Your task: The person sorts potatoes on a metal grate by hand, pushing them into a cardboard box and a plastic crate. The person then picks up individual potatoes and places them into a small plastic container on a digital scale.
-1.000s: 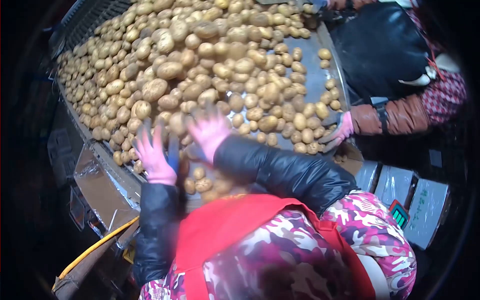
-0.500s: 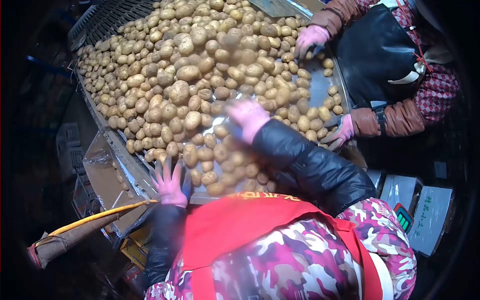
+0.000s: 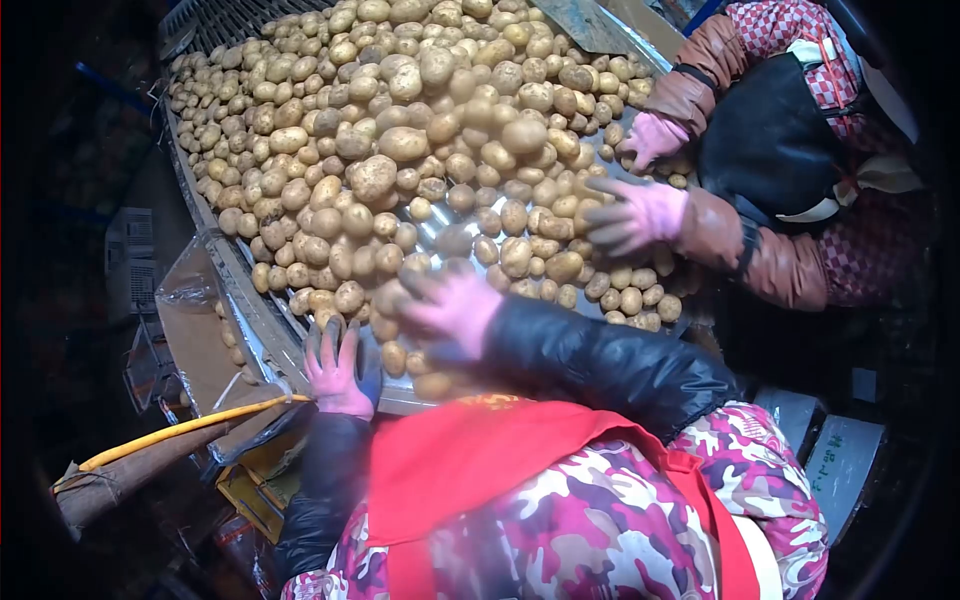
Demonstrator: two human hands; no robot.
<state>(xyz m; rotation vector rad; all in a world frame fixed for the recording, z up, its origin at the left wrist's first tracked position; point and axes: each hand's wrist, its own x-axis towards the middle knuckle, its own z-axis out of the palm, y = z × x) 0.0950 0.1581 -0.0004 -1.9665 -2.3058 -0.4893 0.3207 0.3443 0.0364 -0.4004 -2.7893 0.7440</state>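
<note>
Many muddy potatoes (image 3: 374, 178) cover a metal table (image 3: 232, 283), heaped higher toward the back. My left hand (image 3: 342, 375), in a pink glove with grey fingers, rests at the near left edge of the table with its fingers spread, beside the nearest potatoes. Over the near part of the heap, my right hand (image 3: 455, 308) reaches in from the right in a matching glove. It is blurred by motion, but its fingers look apart among the potatoes, and I see nothing gripped in it.
Across the right side, a co-worker's two gloved hands (image 3: 640, 212) are among the potatoes. A yellow hose (image 3: 180, 432) and a cardboard box (image 3: 190, 340) are at the left. A slatted chute (image 3: 235, 22) stands at the back, and pale boxes (image 3: 845, 465) lie at lower right.
My right hand has swept toward me and left, and nearby potatoes have shifted. My left hand stays at the edge. The co-worker's nearer hand has moved up and left over the potatoes.
</note>
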